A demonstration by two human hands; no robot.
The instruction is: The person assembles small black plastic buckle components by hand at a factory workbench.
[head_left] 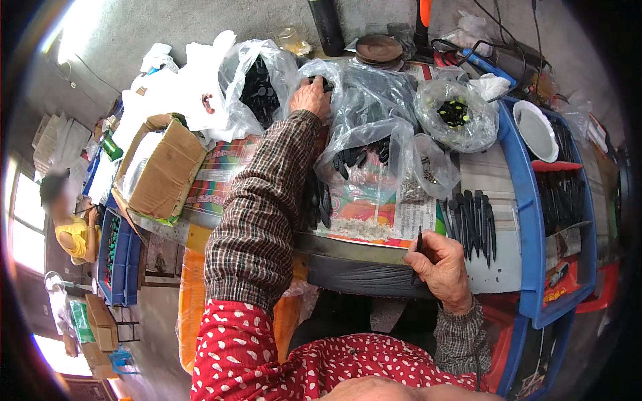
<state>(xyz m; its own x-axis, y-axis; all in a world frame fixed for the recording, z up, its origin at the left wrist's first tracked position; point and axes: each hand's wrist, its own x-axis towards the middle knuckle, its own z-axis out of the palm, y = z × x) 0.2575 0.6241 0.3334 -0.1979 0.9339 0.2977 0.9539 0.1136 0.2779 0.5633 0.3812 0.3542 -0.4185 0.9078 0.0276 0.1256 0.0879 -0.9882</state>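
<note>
Grey wall runs behind a cluttered surface [358, 248], which is partly covered with printed paper [414, 220]. At the near edge, the right hand [441, 267] is clamped on a black piece [419, 242]: thumb and forefinger pinch this slim part, and its narrow tip points away from the body. The left hand [311, 99] is extended across the surface, with its fingers bent into the mouth of the rear bag [328, 69], where dark content shows; whether the fingers are closed on anything cannot be told. Left of the rear bag stands a clear bag [231, 83] of black parts; further left is an open carton [167, 177]. In front of the rear bag and to the right, the front bag [364, 174] lies open with black parts inside. A small bag [435, 174] is just beside it, and behind that stands a round bag [455, 110] containing yellow-green-tipped parts. A row of black pens [476, 224] lies to the right of the right hand, near the blue tray [533, 281]. One white bowl [537, 130] rests at the rear of the tray. Well apart at far left, a person in a yellow top [77, 237] is beside a blue crate [119, 260].
</note>
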